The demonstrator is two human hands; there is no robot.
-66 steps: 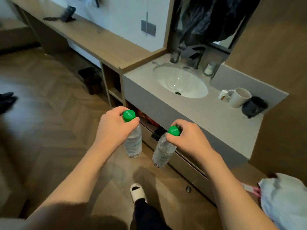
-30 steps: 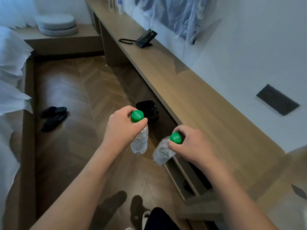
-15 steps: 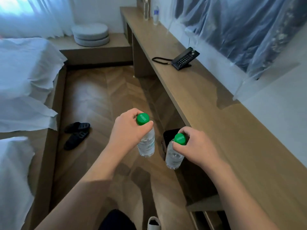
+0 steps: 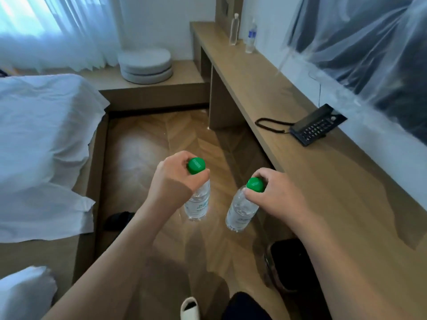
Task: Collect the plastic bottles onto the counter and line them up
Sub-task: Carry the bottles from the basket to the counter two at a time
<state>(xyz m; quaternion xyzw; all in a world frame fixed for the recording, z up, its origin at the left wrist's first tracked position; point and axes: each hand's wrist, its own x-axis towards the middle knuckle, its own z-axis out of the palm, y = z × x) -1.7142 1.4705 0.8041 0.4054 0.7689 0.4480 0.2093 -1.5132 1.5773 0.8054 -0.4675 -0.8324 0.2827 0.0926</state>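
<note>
My left hand (image 4: 173, 181) grips a clear plastic bottle (image 4: 198, 204) by its neck, just under the green cap. My right hand (image 4: 277, 197) holds a second green-capped bottle (image 4: 240, 213) the same way. Both bottles hang above the wooden floor, left of the long wooden counter (image 4: 312, 176). Two more clear bottles stand upright at the counter's far end, one plain (image 4: 234, 28) and one with a blue label (image 4: 251, 35).
A black desk phone (image 4: 317, 125) with a coiled cord sits on the counter by the wall. A black bin (image 4: 291, 264) stands under the counter near my right forearm. White beds (image 4: 39, 144) line the left side. Dark slippers (image 4: 117, 219) lie on the floor.
The view has turned from the sink area along the counter and moved forward. The phone and the far bottles are closer. Both hands still hold their bottles, now slightly farther apart.
</note>
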